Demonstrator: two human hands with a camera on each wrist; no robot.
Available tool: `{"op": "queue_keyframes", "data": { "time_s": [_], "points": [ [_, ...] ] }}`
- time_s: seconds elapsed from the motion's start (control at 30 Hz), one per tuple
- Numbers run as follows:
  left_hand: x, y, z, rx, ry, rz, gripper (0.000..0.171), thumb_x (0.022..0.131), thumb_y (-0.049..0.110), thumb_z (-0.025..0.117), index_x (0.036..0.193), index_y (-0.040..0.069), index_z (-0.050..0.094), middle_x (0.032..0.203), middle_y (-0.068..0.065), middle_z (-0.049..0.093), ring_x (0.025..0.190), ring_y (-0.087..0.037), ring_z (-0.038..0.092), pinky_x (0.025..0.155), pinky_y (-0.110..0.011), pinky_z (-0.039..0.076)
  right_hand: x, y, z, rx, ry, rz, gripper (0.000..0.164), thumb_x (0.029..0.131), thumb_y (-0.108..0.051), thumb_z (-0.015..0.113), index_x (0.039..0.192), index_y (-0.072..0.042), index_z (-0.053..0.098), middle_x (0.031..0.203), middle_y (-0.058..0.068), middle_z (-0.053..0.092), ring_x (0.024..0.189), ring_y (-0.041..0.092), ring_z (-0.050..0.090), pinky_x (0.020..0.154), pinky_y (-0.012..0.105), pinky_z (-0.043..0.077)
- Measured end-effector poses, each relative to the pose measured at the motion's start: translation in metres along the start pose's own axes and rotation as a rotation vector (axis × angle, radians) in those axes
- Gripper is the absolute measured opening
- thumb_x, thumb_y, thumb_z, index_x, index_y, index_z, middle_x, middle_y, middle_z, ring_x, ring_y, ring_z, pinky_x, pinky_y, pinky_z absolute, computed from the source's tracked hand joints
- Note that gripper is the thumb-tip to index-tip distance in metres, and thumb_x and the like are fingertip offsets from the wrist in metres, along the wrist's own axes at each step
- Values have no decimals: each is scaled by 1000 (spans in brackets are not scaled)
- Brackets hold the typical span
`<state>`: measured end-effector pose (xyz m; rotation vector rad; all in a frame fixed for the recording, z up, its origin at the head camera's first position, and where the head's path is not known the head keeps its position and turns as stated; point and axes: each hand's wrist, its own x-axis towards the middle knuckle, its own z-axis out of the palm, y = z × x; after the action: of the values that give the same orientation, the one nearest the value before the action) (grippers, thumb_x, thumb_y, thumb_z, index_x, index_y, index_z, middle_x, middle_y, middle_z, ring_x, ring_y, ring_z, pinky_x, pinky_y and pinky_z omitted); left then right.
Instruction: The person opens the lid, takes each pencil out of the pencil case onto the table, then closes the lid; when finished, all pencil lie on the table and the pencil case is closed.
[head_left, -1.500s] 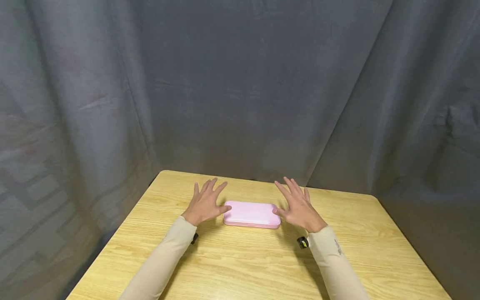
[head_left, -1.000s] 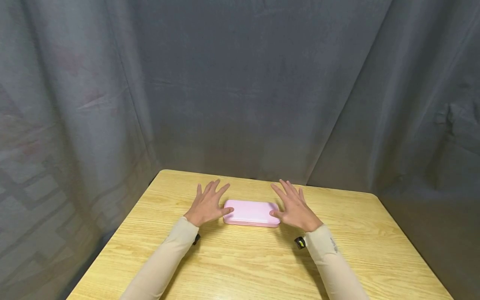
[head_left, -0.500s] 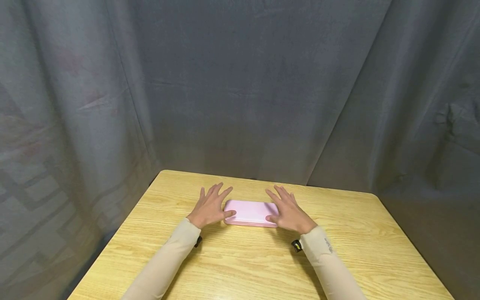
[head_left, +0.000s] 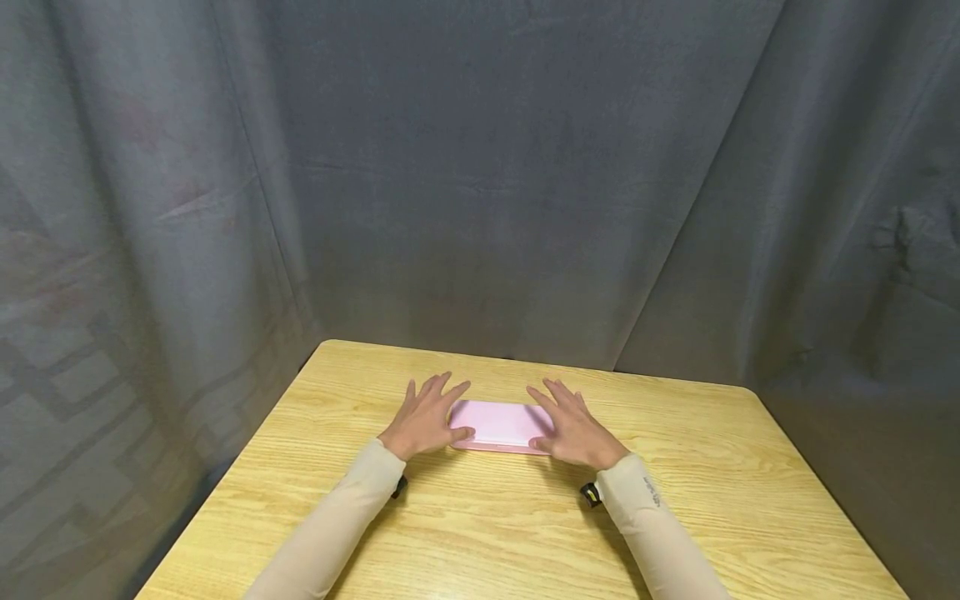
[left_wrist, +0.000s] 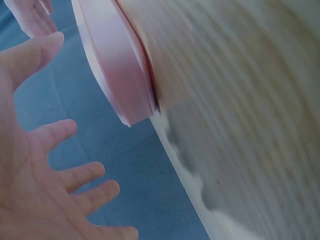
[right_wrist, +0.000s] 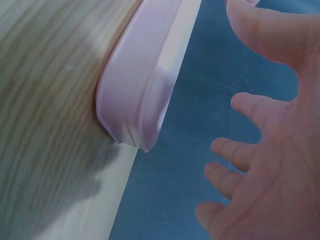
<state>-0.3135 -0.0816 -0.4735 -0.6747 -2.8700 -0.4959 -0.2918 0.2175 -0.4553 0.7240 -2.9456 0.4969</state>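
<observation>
A flat pink case (head_left: 501, 423) with rounded corners lies shut on the wooden table (head_left: 480, 525). My left hand (head_left: 426, 423) hovers over its left end with fingers spread and thumb above the lid. At the right end my right hand (head_left: 576, 429) is held the same way. In the left wrist view a gap shows between the left hand (left_wrist: 35, 170) and the case (left_wrist: 115, 60). The right wrist view likewise shows the right hand (right_wrist: 270, 140) apart from the case (right_wrist: 135, 75). Neither hand holds anything.
Grey curtains (head_left: 465, 183) hang behind the table and on both sides. The table's far edge lies just beyond the fingertips. A black band with a small device (head_left: 591, 495) sits at the right wrist, and another dark device (head_left: 400, 487) at the left.
Both hands have come closer together and slightly nearer to me, covering more of the case's ends. The pink case has stayed in place.
</observation>
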Motion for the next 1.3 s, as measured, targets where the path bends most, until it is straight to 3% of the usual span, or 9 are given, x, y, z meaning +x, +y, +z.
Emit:
{"op": "queue_keyframes", "data": {
  "time_s": [0.73,1.3],
  "points": [
    [0,5,9,-31,-84,29,74,91,53,69,155,26,43,165,-17,31,152,-42,31,119,-74,19,1,1,13,19,-46,6,86,85,-32,76,158,-12,36,167,25,22,155,47,19,125,63,19],
    [-3,10,8,-68,-123,163,70,92,43,70,153,18,46,161,-23,36,151,-38,34,120,-67,27,2,2,20,37,-68,1,85,84,-30,77,157,-14,38,165,26,25,154,47,20,124,63,21]
  ]
}}
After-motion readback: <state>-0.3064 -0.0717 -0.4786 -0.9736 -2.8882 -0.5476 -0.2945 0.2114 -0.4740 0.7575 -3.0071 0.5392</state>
